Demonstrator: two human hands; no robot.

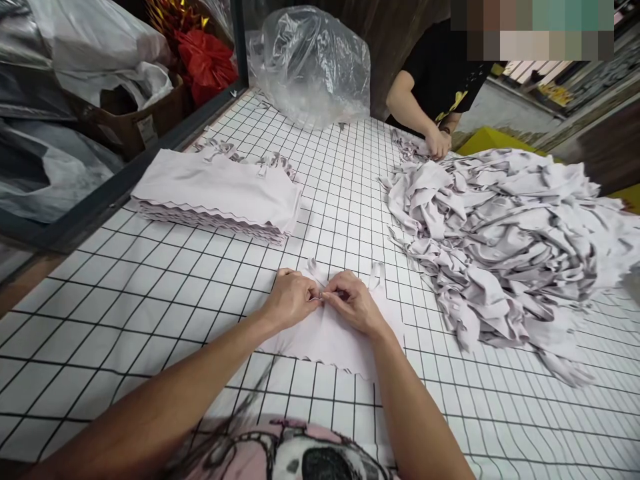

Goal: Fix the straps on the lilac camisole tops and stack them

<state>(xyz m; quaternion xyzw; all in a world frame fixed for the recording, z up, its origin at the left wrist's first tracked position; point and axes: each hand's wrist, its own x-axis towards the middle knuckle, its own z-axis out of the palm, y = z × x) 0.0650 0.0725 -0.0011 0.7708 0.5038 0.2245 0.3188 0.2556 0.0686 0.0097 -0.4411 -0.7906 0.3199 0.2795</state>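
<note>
My left grip (295, 298) and right grip (356, 303) are both narrow, fingertips pinching the upper part of a pale pink strappy top (330, 343), almost touching each other. The top lies flat on the grid-patterned tabletop (200, 277) right in front of me, its wavy hem toward my body and its straps (377, 275) pointing away. What exactly sits between my fingertips is too small to tell.

I judge the cloth light, limp and a bit slippery, quick to crease; a fine pinch near the straps suits it, and hard tugging could stretch the thin loops. The hem hangs free of my fingers.

Beyond my left hand stands a folded stack of tops (215, 200), near the tabletop's left edge; to my right spreads a loose heap of garments (500, 233). Gridded surface shows between them, giving room for sideways movement. A co-worker's hand (438, 143) is at the heap's far side.
</note>
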